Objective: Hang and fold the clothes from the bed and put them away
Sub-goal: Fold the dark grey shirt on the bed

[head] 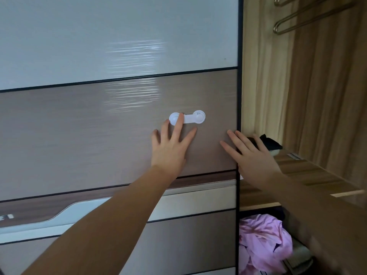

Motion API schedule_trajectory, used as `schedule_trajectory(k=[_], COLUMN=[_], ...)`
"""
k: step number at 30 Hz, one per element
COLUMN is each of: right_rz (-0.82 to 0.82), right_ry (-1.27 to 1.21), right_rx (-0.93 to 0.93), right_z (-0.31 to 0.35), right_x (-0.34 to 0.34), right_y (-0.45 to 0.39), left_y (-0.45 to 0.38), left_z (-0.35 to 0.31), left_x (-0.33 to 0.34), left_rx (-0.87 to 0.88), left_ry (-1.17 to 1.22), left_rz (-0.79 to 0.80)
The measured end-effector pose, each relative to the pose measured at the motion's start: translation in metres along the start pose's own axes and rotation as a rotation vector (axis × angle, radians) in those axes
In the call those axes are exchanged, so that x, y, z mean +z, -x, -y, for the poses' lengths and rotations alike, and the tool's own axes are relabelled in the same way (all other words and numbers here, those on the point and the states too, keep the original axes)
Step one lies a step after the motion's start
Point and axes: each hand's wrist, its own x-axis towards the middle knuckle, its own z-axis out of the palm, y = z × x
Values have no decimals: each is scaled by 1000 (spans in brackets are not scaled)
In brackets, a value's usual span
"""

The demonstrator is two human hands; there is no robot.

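Observation:
A sliding wardrobe door (99, 126) with white and brown glossy panels fills the left of the head view. My left hand (170, 147) lies flat on its brown panel with fingers spread, one fingertip touching a white plastic child lock (191, 118). My right hand (252, 155) rests flat at the door's dark right edge (239, 96), fingers straight. To the right the wardrobe is open: a pink garment (262, 243) lies crumpled on a lower shelf, and a dark garment (272, 144) sits on the wooden shelf (309, 171) behind my right hand.
Metal hangers (294, 18) hang at the top right inside the wood-grain wardrobe. Folded light items (299, 259) lie beside the pink garment at the bottom right. No bed is in view.

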Motion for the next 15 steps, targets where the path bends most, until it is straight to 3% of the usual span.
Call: schedule_trajectory(k=[8,12,15], right_rz=[173,299,287], right_ry=[-110,-501,-846], right_rx=[200,491,757], right_z=[-61,-66,-57], right_x=[2,-1,7], right_y=[34,46,50], left_y=[-38,-56,-69], left_z=[-85,-117,-134], left_x=[-10,-14,-15], left_rx=[76,168,251], left_ry=[6,41,84], left_rz=[-9,-39,-87])
